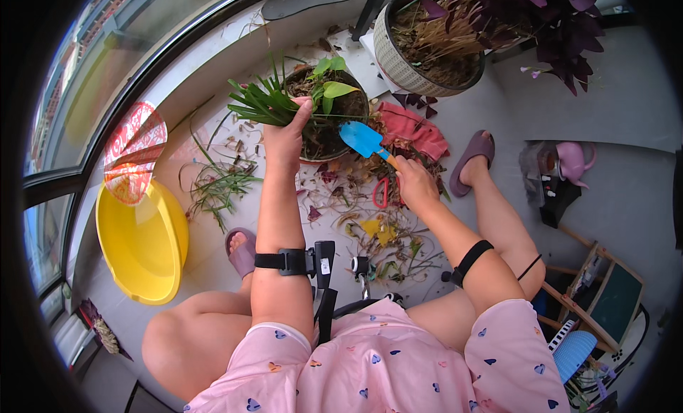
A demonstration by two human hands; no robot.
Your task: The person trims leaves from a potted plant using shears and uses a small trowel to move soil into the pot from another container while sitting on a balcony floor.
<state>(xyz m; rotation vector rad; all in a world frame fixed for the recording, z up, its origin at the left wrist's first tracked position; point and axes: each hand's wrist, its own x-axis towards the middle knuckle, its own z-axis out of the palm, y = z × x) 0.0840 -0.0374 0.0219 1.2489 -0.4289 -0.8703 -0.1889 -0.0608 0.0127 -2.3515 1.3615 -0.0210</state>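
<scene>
A bunch of long green strap leaves [262, 104] is gathered in my left hand [291, 126], which holds it at the left side of a round plant pot [364, 87]. Dark soil [320, 142] shows inside this pot, along with a plant with broad yellow-green leaves [337, 88]. My right hand [417, 182] grips a blue hand trowel [362, 139] by its orange handle. The trowel's blade overlaps the pot's right rim in the view; whether it touches the soil I cannot tell. Below the pot, red-handled scissors [381, 193] lie among dry leaves.
Cut green leaves [221, 186] and withered scraps [395, 242] litter the floor. A yellow plastic basin [141, 247] leans by the window. A red cloth [411, 130] lies right of the pot. Behind it stands a pale planter [397, 55] with purple-leaved oxalis [560, 34]. At right are a pink watering can [573, 162] and a small chalkboard [616, 303].
</scene>
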